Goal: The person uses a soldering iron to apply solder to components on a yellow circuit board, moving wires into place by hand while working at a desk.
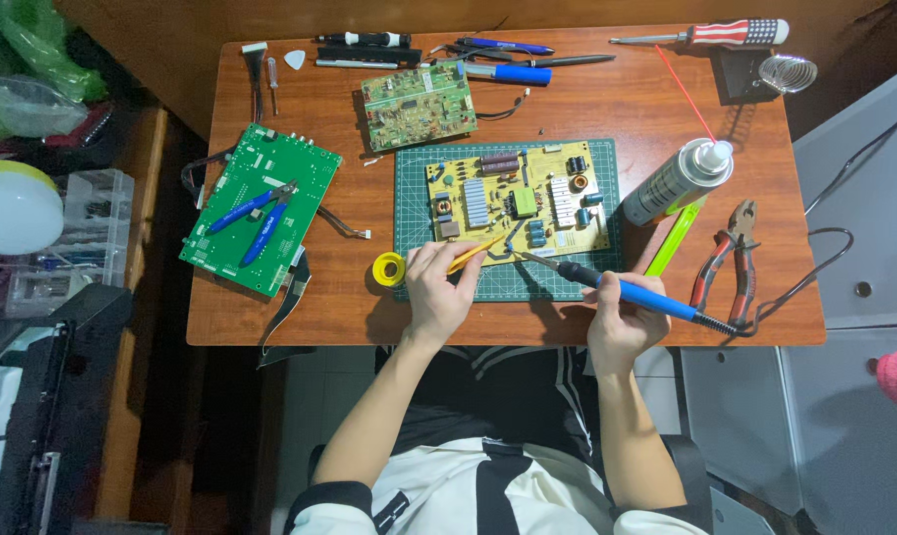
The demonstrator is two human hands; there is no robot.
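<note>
Yellow circuit board [516, 198] on green mat [409, 168] near table's front edge: right hand [622, 317] clamps blue soldering iron [627, 289], left hand [438, 287] pinches yellow tweezers [473, 255]; best kept steady, tips meeting at 1 joint.

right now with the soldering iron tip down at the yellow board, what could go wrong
1. The left hand holds a thin yellow tool close to the soldering iron tip, so those fingers could get burned.
2. The spray can stands just beyond the right hand; a nudge may tip it toward the hot iron.
3. The iron's cord loops beside the pliers and could snag, jerking the tip across the yellow circuit board.
</note>
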